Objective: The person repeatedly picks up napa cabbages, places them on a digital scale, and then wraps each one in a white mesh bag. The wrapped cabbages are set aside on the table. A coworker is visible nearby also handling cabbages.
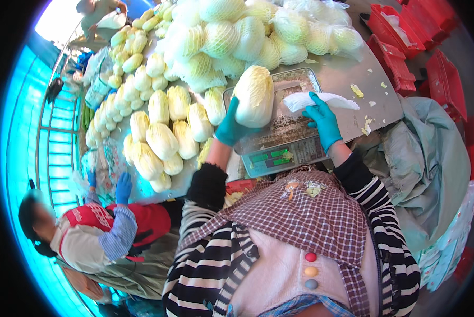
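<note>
My left hand [233, 126], in a teal glove, holds a napa cabbage [254, 97] upright over a digital scale. Its pan [296, 81] is dirty with brown stains, and its front panel [278, 156] has green displays and keys. My right hand [324, 122], gloved the same way, grips a flattened white foam net sleeve [340, 102] between fingers and thumb above the pan's right side. Bare cabbages [162, 140] lie grouped on the metal table to the left. Behind the scale are piled cabbages in foam nets [221, 39].
Leaf scraps [356, 90] litter the metal table [383, 103] at right. Red crates [395, 29] stand beyond it. A grey-green sack [427, 158] bulges beside my right arm. At left, a person [98, 233] in blue gloves works by plastic bags; another person [100, 18] stands far back.
</note>
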Motion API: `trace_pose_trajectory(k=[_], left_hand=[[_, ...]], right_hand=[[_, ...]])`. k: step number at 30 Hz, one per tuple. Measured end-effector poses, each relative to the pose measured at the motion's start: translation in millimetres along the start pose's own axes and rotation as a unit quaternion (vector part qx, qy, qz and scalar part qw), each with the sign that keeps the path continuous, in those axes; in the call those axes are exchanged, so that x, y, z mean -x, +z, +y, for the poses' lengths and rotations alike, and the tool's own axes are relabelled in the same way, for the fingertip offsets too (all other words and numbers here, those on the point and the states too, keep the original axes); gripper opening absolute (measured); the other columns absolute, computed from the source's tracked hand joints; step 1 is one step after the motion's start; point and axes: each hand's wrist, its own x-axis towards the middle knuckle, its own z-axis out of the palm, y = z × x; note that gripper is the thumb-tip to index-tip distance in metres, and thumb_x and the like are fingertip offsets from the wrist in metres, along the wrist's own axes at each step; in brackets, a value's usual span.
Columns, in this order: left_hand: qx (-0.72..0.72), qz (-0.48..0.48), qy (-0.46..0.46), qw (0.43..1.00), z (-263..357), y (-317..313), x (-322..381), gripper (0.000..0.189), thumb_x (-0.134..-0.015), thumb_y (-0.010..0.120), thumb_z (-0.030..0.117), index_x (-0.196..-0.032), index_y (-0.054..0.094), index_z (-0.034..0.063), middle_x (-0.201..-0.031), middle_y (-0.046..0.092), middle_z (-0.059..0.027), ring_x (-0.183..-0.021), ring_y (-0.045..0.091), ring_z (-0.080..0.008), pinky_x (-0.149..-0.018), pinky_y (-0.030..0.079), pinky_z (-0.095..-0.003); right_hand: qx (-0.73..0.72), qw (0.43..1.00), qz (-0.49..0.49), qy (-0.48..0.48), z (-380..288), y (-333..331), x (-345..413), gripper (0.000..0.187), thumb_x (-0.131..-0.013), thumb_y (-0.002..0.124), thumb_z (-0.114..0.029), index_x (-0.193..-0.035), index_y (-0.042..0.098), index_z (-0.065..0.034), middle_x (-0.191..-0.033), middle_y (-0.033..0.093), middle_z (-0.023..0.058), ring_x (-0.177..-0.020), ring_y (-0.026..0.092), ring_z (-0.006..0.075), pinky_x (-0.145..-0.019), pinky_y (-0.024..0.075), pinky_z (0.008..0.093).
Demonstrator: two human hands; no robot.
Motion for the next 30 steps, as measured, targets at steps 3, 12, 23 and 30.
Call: trace_pose_trajectory(k=[3, 12, 23, 30], left_hand=[[0.078, -0.013, 0.047, 0.996, -30.0, 1.1, -17.3, 0.078, -0.083, 0.034, 0.070, -0.142, 0.028, 0.0189, -0.141, 0.036, -0.0107, -0.125, 0.040, -0.0356, -0.096, 0.036, -0.0595], [-0.174, -0.043, 0.139, 0.974, -78.0, 30.1, -6.6, 0.088, -0.076, 0.070, 0.042, -0.142, 0.024, 0.0066, -0.143, 0.034, -0.0120, -0.130, 0.035, -0.0289, -0.107, 0.029, -0.0428], [-0.414, -0.028, 0.043, 0.909, -40.4, 91.4, 27.4, 0.091, -0.067, 0.079, 0.006, -0.141, 0.026, 0.0054, -0.135, 0.043, -0.0088, -0.116, 0.049, -0.0181, -0.094, 0.045, -0.0332], [-0.265, -0.072, 0.114, 0.955, -57.0, 64.3, 10.5, 0.081, -0.076, 0.073, 0.027, -0.140, 0.027, 0.0064, -0.136, 0.043, -0.0107, -0.120, 0.048, -0.0254, -0.094, 0.046, -0.0422]], right_hand=[[0.013, 0.999, -0.022, 0.021, -2.4, 4.0, 4.9, 0.056, -0.089, 0.058, -0.030, -0.139, 0.038, -0.0156, -0.105, 0.057, 0.0035, -0.091, 0.058, 0.0131, -0.068, 0.0474, 0.0241], [-0.432, 0.866, -0.219, 0.126, 5.2, 16.0, 3.0, 0.062, -0.092, 0.049, -0.045, -0.140, 0.030, -0.0098, -0.136, 0.042, 0.0093, -0.120, 0.045, 0.0240, -0.097, 0.0421, 0.0404], [-0.112, 0.977, -0.160, -0.090, -47.3, -23.5, 19.1, 0.088, -0.063, 0.080, -0.023, -0.136, 0.037, 0.0000, -0.123, 0.052, 0.0088, -0.113, 0.050, 0.0194, -0.095, 0.0408, 0.0334], [0.081, 0.968, -0.137, -0.197, -70.8, -22.0, 22.8, 0.085, -0.073, 0.074, -0.027, -0.141, 0.029, -0.0010, -0.138, 0.041, 0.0085, -0.112, 0.049, 0.0168, -0.093, 0.0414, 0.0300]])
